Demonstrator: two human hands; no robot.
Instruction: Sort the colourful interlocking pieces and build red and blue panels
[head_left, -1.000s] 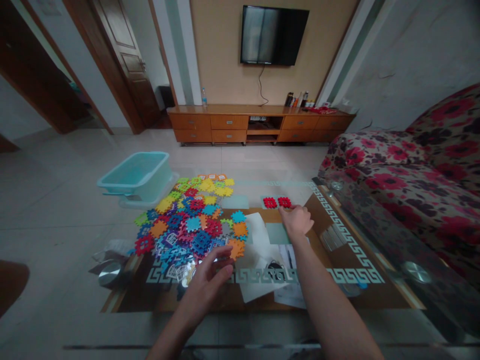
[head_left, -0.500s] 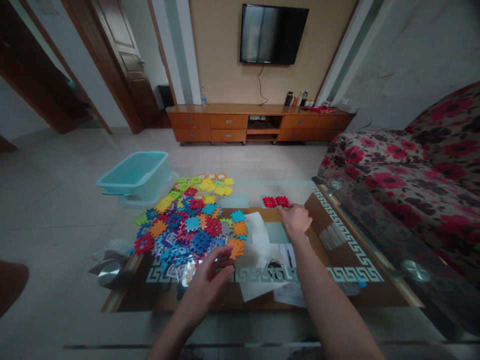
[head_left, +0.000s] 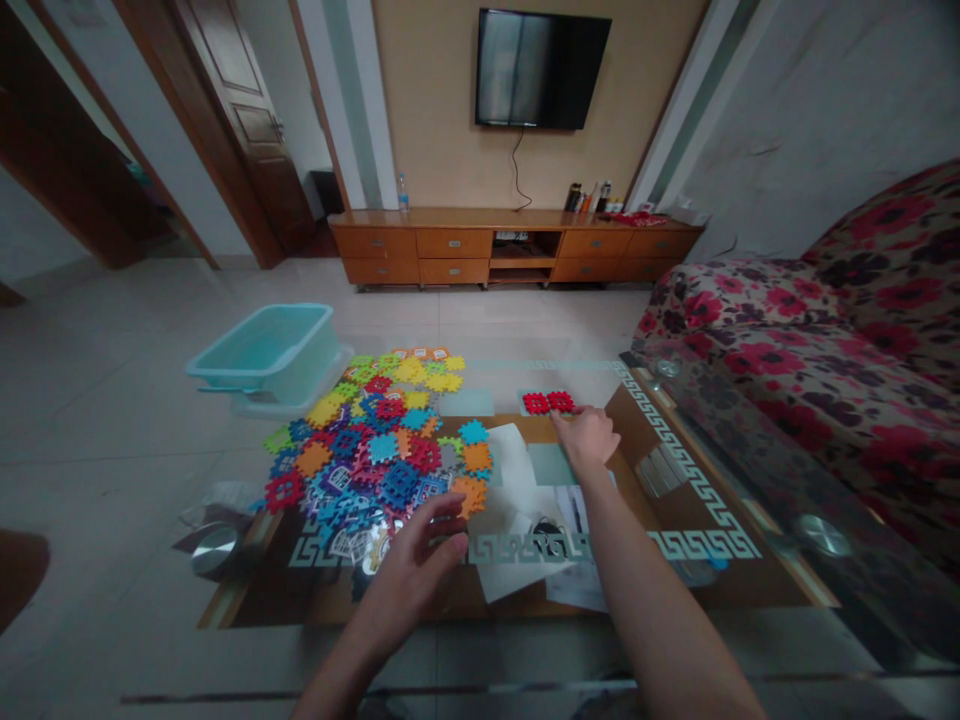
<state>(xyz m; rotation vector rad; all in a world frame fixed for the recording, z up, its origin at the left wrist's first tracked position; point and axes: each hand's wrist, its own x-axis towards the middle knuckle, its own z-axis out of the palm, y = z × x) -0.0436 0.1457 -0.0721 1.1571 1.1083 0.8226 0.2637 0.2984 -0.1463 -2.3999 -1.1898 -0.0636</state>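
Observation:
A heap of colourful interlocking plastic tiles (head_left: 375,440) lies on the glass table (head_left: 675,480). My left hand (head_left: 416,560) rests at the near edge of the heap with its fingers curled loosely, touching the tiles there. My right hand (head_left: 589,438) reaches to the far side, fingers closed beside two joined red tiles (head_left: 548,402), touching their near edge. I cannot make out whether the fingers pinch them.
A teal plastic tub (head_left: 266,350) stands beyond the table's far left corner. White papers (head_left: 525,500) lie under the glass between my hands. A floral sofa (head_left: 825,340) is at the right. A wooden TV cabinet (head_left: 510,245) stands by the far wall.
The two red tiles and my right hand have shifted slightly left. My left hand has stayed at the heap's near edge.

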